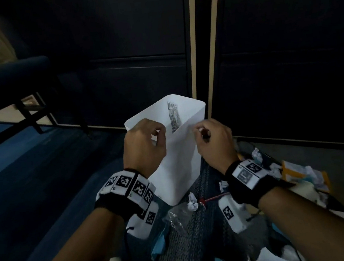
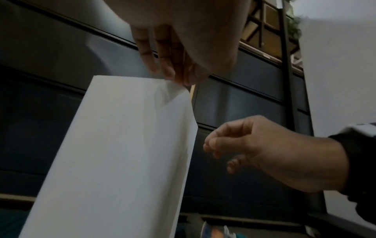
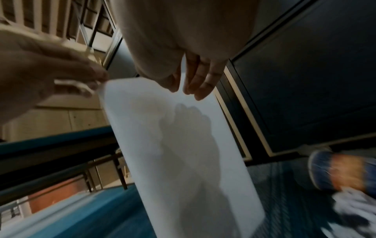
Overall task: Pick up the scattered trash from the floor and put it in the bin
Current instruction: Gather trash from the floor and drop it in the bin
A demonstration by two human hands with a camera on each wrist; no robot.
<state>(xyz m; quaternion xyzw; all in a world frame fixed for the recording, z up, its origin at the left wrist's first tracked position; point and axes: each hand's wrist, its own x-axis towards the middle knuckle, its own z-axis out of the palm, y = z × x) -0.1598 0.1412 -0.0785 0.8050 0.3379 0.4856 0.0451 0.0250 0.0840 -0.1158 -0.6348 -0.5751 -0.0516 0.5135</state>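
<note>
A tall white bin (image 1: 177,168) stands on the floor in front of me, with a speckled crumpled strip (image 1: 173,115) lying against its inner wall. My left hand (image 1: 156,135) curls over the near left corner of the rim; in the left wrist view its fingertips (image 2: 177,77) pinch that corner of the bin (image 2: 114,145). My right hand (image 1: 199,132) hovers at the near right rim with loosely curled fingers, and the right wrist view shows nothing between thumb and fingers (image 3: 183,90). Crumpled paper balls (image 1: 193,201) and a clear plastic bag (image 1: 176,217) lie below my wrists.
More litter lies to the right: paper wads (image 1: 257,155), a yellow packet (image 1: 295,170), a red stick (image 1: 213,197), a blue wrapper (image 1: 158,243). Dark cabinet doors (image 1: 136,48) rise close behind the bin. A blue bench on black legs (image 1: 10,73) stands left.
</note>
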